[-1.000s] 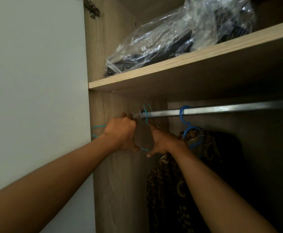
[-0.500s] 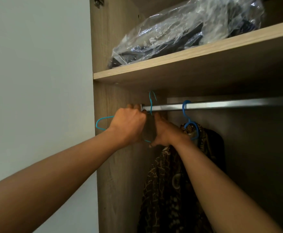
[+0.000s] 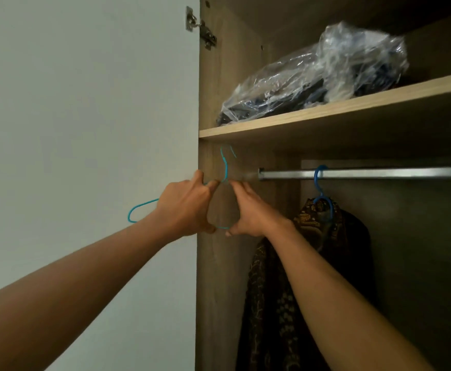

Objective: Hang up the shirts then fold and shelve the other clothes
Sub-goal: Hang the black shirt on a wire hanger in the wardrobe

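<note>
A thin teal wire hanger (image 3: 225, 167) is held up in front of the wardrobe's left side panel, its hook free in the air to the left of the metal rail (image 3: 379, 173). My left hand (image 3: 185, 208) grips its left shoulder. My right hand (image 3: 248, 210) grips its right side. No garment hangs on it. A dark patterned shirt (image 3: 299, 277) hangs on a blue plastic hanger (image 3: 322, 194) hooked over the rail.
A wooden shelf (image 3: 326, 115) runs above the rail and carries dark clothes in a clear plastic bag (image 3: 312, 76). The open white wardrobe door (image 3: 85, 116) fills the left, with a metal hinge (image 3: 200, 29) at the top.
The teal hanger's hook has come off the rail. Both hands have moved it to the left, out in front of the side panel.
</note>
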